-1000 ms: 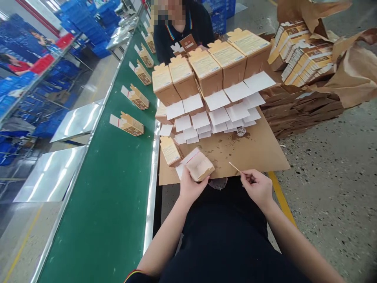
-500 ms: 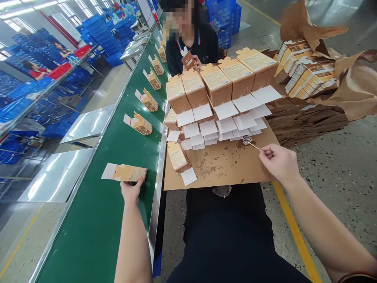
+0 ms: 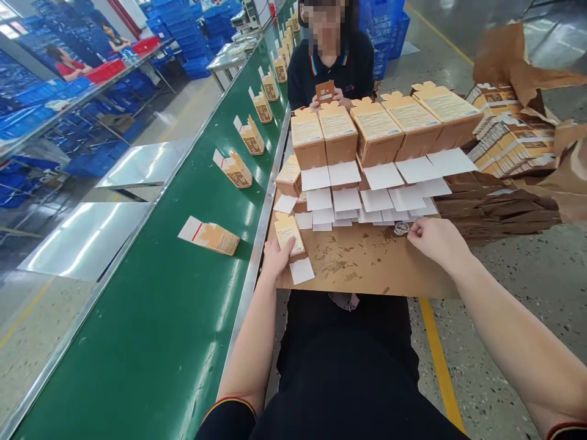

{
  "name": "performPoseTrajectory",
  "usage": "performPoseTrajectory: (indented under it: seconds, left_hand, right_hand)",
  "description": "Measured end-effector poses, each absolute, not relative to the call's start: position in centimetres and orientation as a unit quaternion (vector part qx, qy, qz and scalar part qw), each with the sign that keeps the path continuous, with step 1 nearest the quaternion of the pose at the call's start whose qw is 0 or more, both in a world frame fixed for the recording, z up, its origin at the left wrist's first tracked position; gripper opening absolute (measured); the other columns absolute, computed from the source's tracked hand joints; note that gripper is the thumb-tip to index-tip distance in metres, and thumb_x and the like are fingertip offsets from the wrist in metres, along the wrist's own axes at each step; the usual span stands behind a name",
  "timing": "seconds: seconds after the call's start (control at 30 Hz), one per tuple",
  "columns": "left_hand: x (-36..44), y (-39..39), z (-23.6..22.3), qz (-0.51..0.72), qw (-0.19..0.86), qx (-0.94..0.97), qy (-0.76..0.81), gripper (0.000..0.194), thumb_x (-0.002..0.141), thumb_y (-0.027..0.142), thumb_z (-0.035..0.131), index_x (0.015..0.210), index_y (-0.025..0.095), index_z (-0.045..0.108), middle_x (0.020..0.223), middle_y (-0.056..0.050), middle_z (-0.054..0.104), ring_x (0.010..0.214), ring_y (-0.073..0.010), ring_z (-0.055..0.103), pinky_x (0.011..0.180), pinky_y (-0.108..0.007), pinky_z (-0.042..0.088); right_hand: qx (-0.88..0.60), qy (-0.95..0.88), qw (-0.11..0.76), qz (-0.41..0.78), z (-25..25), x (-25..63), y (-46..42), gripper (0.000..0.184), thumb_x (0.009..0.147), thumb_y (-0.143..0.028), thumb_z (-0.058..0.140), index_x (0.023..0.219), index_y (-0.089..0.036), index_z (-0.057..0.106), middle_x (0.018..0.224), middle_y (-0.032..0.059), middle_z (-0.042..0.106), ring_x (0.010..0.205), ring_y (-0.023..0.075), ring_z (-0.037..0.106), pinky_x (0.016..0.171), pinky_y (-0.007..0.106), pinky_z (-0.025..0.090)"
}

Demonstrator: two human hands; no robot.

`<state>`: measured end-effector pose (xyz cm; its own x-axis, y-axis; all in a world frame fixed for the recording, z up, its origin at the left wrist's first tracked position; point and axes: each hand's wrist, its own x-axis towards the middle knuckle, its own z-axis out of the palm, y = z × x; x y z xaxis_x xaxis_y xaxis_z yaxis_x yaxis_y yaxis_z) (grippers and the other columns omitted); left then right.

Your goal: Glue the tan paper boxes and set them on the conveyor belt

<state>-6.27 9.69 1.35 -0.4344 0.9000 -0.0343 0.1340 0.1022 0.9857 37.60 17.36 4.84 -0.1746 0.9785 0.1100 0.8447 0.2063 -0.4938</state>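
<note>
My left hand (image 3: 276,257) grips a small tan carton (image 3: 290,235) lying at the near left corner of the brown cardboard sheet (image 3: 367,269) on my lap. My right hand (image 3: 433,238) is pinched closed beside a small clear glue dish (image 3: 402,228); the thin stick it held earlier is hidden by the fingers. Rows of upright tan cartons (image 3: 376,131) with white flaps hanging open fill the far half of the sheet. A finished carton (image 3: 211,236) lies on the green conveyor belt (image 3: 160,318) to my left.
More cartons (image 3: 238,169) ride the belt away from me. A person in a dark shirt (image 3: 332,67) sits opposite holding a small box. Flat carton stacks in torn brown paper (image 3: 513,140) lie at the right. Blue crates stand behind.
My left hand let go of the carton on the belt and came back to the carton on the cardboard sheet. My right hand stayed at the glue dish.
</note>
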Motion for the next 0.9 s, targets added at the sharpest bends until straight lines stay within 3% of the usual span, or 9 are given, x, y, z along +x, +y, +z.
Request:
performPoseTrajectory:
  seconds: [0.07,0.23,0.33,0.57,0.73,0.9]
  left_hand:
    - [-5.9,9.1,1.5,0.513,0.395,0.385,0.658,0.048,0.078,0.049,0.094,0.115,0.022,0.08,0.118,-0.016,0.08,0.135,-0.0389,0.071,0.118,-0.054,0.055]
    - [-5.1,2.0,2.4,0.578,0.462,0.293,0.606,0.064,0.086,0.055,0.091,0.141,0.028,0.071,0.151,-0.013,0.074,0.143,-0.0357,0.069,0.117,-0.051,0.059]
    - [-4.1,0.1,3.2,0.612,0.497,0.259,0.558,0.071,0.081,0.054,0.096,0.14,0.026,0.069,0.151,-0.015,0.073,0.142,-0.038,0.07,0.115,-0.053,0.061]
    - [-2.3,4.6,2.4,0.61,0.432,0.301,0.592,0.093,0.055,0.041,0.112,0.13,0.026,0.059,0.136,-0.013,0.075,0.13,-0.0335,0.075,0.116,-0.054,0.059]
    - [-2.1,4.8,1.7,0.6,0.416,0.316,0.606,0.09,0.057,0.042,0.111,0.126,0.026,0.055,0.135,-0.013,0.072,0.132,-0.033,0.073,0.117,-0.053,0.058]
    - [-1.9,4.2,1.5,0.595,0.426,0.319,0.602,0.089,0.059,0.046,0.11,0.128,0.025,0.057,0.132,-0.013,0.074,0.124,-0.0323,0.076,0.112,-0.053,0.06]
  right_hand:
    - [-0.631,-0.729,0.209,0.161,5.6,37.9,16.5,0.038,0.09,-0.031,0.081,0.061,-0.026,0.058,0.057,0.0071,0.065,0.052,0.0193,0.058,0.051,0.034,0.039]
    - [-0.671,-0.664,0.281,0.175,6.9,38.5,10.8,0.024,0.093,-0.039,0.08,0.076,-0.024,0.073,0.066,0.007,0.073,0.061,0.0241,0.07,0.062,0.037,0.057]
    - [-0.621,-0.666,0.347,0.226,6.1,36.2,7.0,0.023,0.096,-0.044,0.076,0.087,-0.023,0.079,0.07,0.0056,0.076,0.06,0.0229,0.073,0.06,0.036,0.063]
    - [-0.462,-0.725,0.395,0.323,1.1,24.8,2.2,0.018,0.101,-0.024,0.064,0.085,-0.025,0.074,0.073,0.0023,0.076,0.062,0.0181,0.071,0.06,0.03,0.061]
    - [-0.43,-0.773,0.379,0.271,-1.5,21.0,1.5,0.02,0.099,-0.013,0.061,0.082,-0.024,0.066,0.07,-0.0004,0.067,0.059,0.0156,0.063,0.061,0.028,0.051]
    - [-0.437,-0.789,0.344,0.262,-2.4,20.9,1.8,0.023,0.098,-0.012,0.06,0.079,-0.024,0.061,0.07,-0.0006,0.065,0.06,0.0156,0.061,0.06,0.027,0.047]
